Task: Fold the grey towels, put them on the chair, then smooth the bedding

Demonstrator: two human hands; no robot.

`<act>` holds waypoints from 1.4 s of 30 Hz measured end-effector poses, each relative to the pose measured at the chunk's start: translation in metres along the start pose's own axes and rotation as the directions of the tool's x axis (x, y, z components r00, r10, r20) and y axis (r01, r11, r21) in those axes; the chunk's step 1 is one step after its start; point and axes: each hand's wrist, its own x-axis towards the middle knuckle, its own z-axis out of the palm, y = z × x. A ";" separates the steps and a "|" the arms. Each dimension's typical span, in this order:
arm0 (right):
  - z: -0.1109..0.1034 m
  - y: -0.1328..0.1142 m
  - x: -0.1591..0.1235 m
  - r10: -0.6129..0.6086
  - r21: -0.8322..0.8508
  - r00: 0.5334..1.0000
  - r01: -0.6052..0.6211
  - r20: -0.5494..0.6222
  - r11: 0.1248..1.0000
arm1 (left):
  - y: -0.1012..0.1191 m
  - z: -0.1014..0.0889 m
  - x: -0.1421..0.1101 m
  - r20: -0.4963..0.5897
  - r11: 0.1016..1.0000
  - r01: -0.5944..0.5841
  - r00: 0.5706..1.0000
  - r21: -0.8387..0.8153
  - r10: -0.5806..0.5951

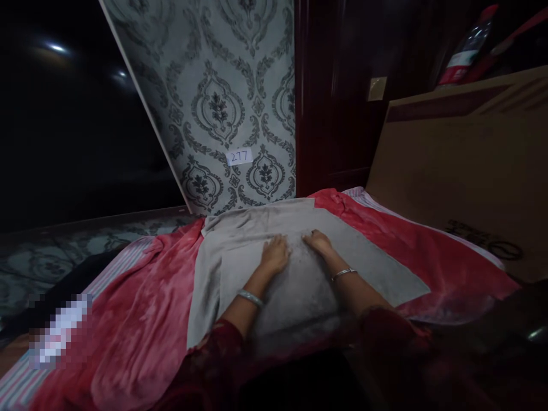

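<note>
A grey cloth [299,285] lies spread over a red plush blanket [145,308], with soft creases along its left and far sides. My left hand [275,253] rests palm down on the middle of the cloth, fingers stretched forward and slightly apart. Just to its right, my right hand [317,242] touches the same cloth with bent fingers, thumb side toward the left hand. A gap of bare cloth separates the two hands. I see no object in either one. Each wrist wears a silver bangle.
A dark screen [77,125] stands at the left. Behind the cloth is a patterned wall [231,74] with a paper label [239,156] reading 277. At right a large cardboard box [462,165] carries a plastic bottle [466,51]. Striped fabric [115,262] shows beneath the blanket.
</note>
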 end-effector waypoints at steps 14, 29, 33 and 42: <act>0.025 0.015 -0.012 0.020 0.036 0.995 -0.016 -0.101 0.999 | -0.087 -0.001 -0.021 -0.079 0.963 0.242 0.969 0.116 -0.234; -0.002 0.004 -0.016 -0.063 0.279 0.989 0.100 -0.137 0.955 | -0.110 -0.056 0.039 0.183 0.927 0.165 0.977 -0.337 -0.107; -0.011 -0.007 -0.028 -0.207 0.323 0.941 0.290 -0.266 0.901 | -0.098 -0.074 0.061 0.320 0.879 0.138 0.947 -0.456 0.017; -0.028 0.024 -0.017 -0.199 0.436 0.979 0.195 -0.037 0.878 | -0.100 -0.060 0.096 0.504 0.871 0.229 0.863 -0.436 0.026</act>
